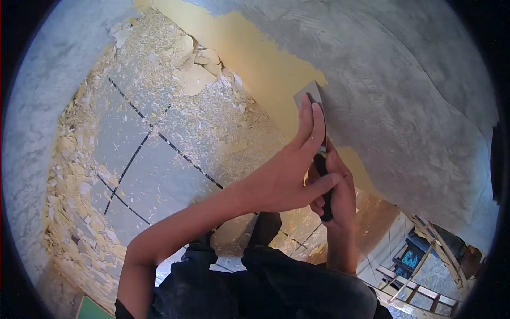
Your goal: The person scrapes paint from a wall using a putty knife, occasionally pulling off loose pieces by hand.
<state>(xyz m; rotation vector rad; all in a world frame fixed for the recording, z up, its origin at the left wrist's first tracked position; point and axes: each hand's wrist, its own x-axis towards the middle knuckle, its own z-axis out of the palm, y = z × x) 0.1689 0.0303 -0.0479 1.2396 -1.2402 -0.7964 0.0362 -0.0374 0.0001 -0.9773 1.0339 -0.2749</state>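
My right hand (340, 183) is closed round the black handle (324, 199) of a scraper. The scraper's flat metal blade (309, 92) lies against the wall at the edge between yellow coating (276, 74) and bare grey surface (382, 106). My left hand (297, 165) reaches across from the left. Two of its fingers are stretched out flat on the blade, and its thumb extends over the handle beside my right hand. The other left fingers are hidden.
Peeled flakes (194, 69) and shavings cover much of the tiled floor (133, 175), with a thick band of yellow chips (77, 181) along the left wall. My shoes (265, 226) are below. A wooden ladder (417, 297) lies at the lower right, near a dark object with blue marking (409, 259).
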